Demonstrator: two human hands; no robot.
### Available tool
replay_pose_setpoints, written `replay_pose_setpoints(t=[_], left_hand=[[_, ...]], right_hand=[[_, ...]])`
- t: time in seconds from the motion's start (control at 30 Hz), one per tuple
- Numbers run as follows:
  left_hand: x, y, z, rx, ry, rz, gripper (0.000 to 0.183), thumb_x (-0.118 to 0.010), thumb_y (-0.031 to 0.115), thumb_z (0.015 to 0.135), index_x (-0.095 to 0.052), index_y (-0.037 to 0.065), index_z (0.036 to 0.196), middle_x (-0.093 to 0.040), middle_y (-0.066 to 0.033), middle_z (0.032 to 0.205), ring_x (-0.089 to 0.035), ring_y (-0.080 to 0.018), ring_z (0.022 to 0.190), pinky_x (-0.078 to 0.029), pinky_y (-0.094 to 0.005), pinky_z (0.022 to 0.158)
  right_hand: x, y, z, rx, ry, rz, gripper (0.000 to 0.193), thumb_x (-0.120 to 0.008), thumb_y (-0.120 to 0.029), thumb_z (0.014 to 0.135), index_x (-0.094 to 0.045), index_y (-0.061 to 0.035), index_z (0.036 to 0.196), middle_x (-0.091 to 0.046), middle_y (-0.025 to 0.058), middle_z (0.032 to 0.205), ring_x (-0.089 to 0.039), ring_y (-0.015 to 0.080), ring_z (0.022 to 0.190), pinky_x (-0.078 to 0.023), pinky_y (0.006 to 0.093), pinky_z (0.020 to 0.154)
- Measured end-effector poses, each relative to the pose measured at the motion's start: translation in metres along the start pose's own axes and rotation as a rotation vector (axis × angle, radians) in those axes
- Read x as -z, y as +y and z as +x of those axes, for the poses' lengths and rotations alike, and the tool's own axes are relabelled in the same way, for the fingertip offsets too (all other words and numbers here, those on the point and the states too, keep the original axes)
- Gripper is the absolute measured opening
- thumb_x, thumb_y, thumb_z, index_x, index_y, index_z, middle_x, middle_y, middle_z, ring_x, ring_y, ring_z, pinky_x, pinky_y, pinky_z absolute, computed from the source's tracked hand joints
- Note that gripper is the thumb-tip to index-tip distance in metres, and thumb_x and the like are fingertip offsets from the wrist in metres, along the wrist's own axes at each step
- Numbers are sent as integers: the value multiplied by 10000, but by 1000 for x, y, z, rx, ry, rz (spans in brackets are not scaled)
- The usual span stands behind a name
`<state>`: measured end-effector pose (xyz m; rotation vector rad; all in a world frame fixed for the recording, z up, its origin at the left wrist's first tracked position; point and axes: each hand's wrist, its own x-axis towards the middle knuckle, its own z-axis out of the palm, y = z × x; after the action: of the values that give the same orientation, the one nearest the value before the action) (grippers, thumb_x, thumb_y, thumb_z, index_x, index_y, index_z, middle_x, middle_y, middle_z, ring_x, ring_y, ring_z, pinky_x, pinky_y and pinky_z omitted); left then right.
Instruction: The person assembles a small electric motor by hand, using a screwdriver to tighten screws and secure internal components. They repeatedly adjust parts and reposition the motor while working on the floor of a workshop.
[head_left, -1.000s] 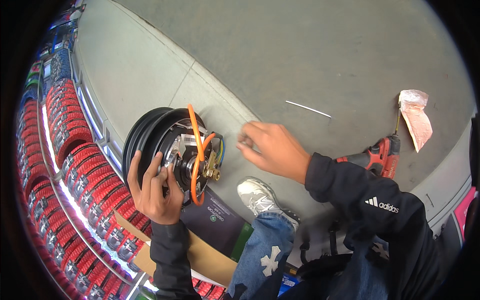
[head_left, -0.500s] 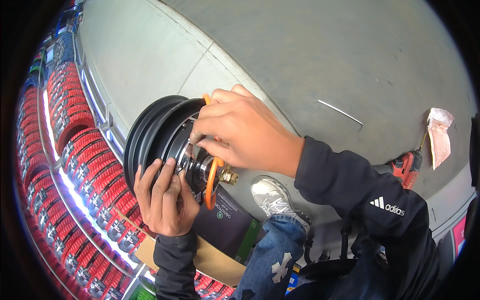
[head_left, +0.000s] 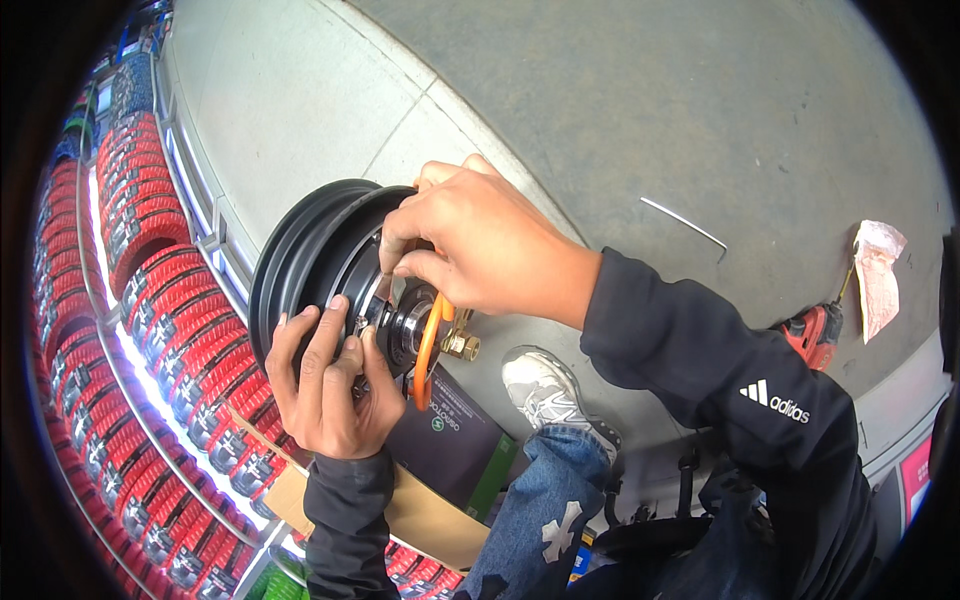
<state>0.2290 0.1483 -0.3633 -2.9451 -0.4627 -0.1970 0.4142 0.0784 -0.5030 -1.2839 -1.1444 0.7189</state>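
Concrete floor (head_left: 620, 90), shelves of red packs at left. Left hand (head_left: 325, 385) gripping black wheel (head_left: 310, 245) upright at hub. Right hand (head_left: 480, 240) pinching something small by orange cable (head_left: 428, 345); item hidden. Fitting stage, probably; steadying needed.

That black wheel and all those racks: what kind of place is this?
Probably a tyre or scooter repair shop. Racks of red-wrapped tyres line the left, both hands work on a black wheel hub over bare concrete, and a red power drill lies nearby.
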Motion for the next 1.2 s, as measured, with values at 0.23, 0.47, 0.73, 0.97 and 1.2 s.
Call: replay_pose_setpoints(t=[0.23,0.47,0.73,0.97,1.2], left_hand=[[2,5,6,12,23,104,273,-874,-23,818,-611,44,794,-825,-190,1201,-702,-375,1107,-596,-467,991],[-4,1,2,17,38,93,302,-938,16,797,-639,49,782,-837,-133,1143,-698,-344,1050,-590,-486,1000],[-6,0,3,-40,26,63,316,-913,-47,838,-613,22,769,-850,-124,1117,-673,-306,950,-549,-415,896],[-9,1,5,2,37,58,246,-904,-19,829,-673,31,762,-853,-87,1087,-709,-306,926,-569,-545,1069],[-8,0,5,0,46,62,246,-912,-16,819,-678,33,762,-853,-88,1080,-709,-303,923,-575,-544,1056]], right_hand=[[0,-4,2,-37,24,-9,31,-836,-142,862,-825,-151,889,-782,1,864,-682,271,970,-458,445,914],[-1,-6,0,-126,17,-76,38,-849,-171,864,-821,-145,869,-768,1,862,-683,269,987,-451,452,905],[-20,-15,-14,-83,194,-185,90,-829,-187,863,-772,-129,900,-708,6,915,-639,253,969,-423,435,906],[-29,-18,-20,25,348,-334,145,-848,-207,848,-756,-100,880,-665,8,922,-609,224,954,-408,429,906],[-36,-20,-22,50,390,-455,163,-859,-231,846,-755,-106,857,-645,8,913,-599,218,948,-405,440,912]])
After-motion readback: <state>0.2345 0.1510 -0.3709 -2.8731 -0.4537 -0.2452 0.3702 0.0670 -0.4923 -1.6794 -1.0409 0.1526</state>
